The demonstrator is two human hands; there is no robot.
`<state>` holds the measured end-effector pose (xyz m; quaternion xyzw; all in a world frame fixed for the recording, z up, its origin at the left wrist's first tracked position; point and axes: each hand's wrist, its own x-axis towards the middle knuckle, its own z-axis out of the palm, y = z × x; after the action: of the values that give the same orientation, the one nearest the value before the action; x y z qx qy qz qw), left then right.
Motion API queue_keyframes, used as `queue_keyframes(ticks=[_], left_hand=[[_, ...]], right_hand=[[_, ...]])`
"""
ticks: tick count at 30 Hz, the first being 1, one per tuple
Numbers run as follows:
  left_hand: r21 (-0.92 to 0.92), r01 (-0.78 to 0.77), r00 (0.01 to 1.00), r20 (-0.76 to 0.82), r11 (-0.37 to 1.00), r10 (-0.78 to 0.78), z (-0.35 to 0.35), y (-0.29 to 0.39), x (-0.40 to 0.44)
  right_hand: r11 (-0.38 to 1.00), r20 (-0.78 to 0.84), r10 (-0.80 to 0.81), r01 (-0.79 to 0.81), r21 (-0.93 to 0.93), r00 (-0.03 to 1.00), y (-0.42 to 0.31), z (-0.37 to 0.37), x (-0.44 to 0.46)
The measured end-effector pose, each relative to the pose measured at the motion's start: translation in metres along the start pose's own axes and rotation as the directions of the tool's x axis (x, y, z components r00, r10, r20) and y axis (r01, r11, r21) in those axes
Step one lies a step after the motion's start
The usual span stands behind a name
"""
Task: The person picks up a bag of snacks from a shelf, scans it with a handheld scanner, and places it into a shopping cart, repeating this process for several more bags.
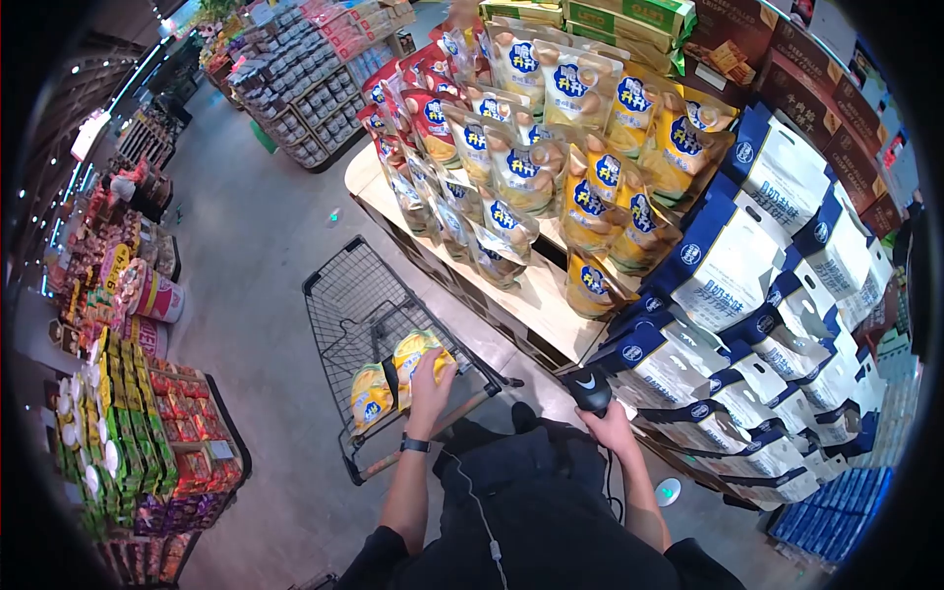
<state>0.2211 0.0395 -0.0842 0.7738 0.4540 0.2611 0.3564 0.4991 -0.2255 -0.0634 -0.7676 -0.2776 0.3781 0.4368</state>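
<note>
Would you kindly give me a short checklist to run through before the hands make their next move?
1. Left hand on a yellow bag: ok, touching it.
2. Firm grip on that bag: cannot tell; the palm side is hidden.
3. Second yellow bag in the shopping cart: ok, beside the first.
4. Black handheld device held in the right hand: ok.
5. Device clear of the display table: cannot tell; they overlap in this view.
6. White cable clear of both hands: ok.
</note>
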Motion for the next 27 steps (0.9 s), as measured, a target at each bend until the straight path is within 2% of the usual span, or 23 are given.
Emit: queue_keyframes(ticks=[1, 4, 6, 8, 10, 12, 13, 15, 17, 22, 23, 26, 27], left_hand=[[0.028, -0.078, 0.994, -0.076, 0.997, 0.08, 0.011, 0.0, 0.006], [-0.206, 0.101, 0.994, 0.052, 0.973, -0.092, 0.036, 0.029, 0.031], [-0.205, 0.005, 0.994, 0.111, 0.979, 0.018, 0.051, 0.071, 0.051], [-0.42, 0.005, 0.973, 0.212, 0.907, 0.093, 0.087, 0.088, 0.074], [-0.366, 0.289, 0.855, 0.514, 0.885, -0.067, 0.106, 0.134, 0.103], [-0.408, 0.437, 0.765, 0.637, 0.802, -0.093, 0.146, 0.154, 0.127], [-0.363, 0.461, 0.732, 0.671, 0.81, -0.116, 0.159, 0.168, 0.136], [-0.267, 0.499, 0.66, 0.733, 0.825, -0.162, 0.182, 0.192, 0.149], [-0.241, 0.537, 0.649, 0.731, 0.809, -0.213, 0.222, 0.19, 0.165], [-0.217, 0.535, 0.652, 0.72, 0.816, -0.236, 0.277, 0.18, 0.186], [-0.211, 0.521, 0.692, 0.672, 0.827, -0.265, 0.284, 0.177, 0.186], [-0.214, 0.333, 0.832, 0.526, 0.918, -0.18, 0.3, 0.14, 0.179], [-0.108, 0.277, 0.841, 0.508, 0.955, -0.186, 0.285, 0.145, 0.174]], right_hand=[[1.0, -0.009, -0.009, 0.009, 0.004, 1.0, 0.0, 0.002, 0.0], [0.999, 0.002, -0.042, 0.042, -0.03, 0.999, 0.013, 0.006, 0.003], [0.998, -0.002, -0.064, 0.064, -0.026, 0.998, 0.021, 0.009, 0.003], [1.0, 0.009, -0.022, 0.023, -0.02, 1.0, 0.022, 0.009, 0.001], [0.998, 0.022, 0.065, -0.065, -0.027, 0.998, 0.014, 0.006, -0.004], [0.993, 0.004, 0.113, -0.112, -0.036, 0.994, 0.009, 0.004, -0.01], [0.991, -0.013, 0.126, -0.127, -0.04, 0.992, 0.01, 0.004, -0.012], [0.999, -0.097, 0.031, -0.033, -0.01, 0.995, 0.016, 0.005, -0.018], [1.0, -0.183, -0.02, 0.021, 0.002, 0.983, 0.023, 0.005, -0.026], [0.999, -0.273, 0.036, -0.043, -0.019, 0.961, 0.053, -0.003, -0.047], [0.999, -0.269, 0.038, -0.043, -0.011, 0.962, 0.062, -0.005, -0.05], [0.997, -0.267, 0.076, -0.071, 0.025, 0.961, 0.065, -0.01, -0.049], [0.996, -0.257, 0.085, -0.082, 0.024, 0.963, 0.063, -0.01, -0.048]])
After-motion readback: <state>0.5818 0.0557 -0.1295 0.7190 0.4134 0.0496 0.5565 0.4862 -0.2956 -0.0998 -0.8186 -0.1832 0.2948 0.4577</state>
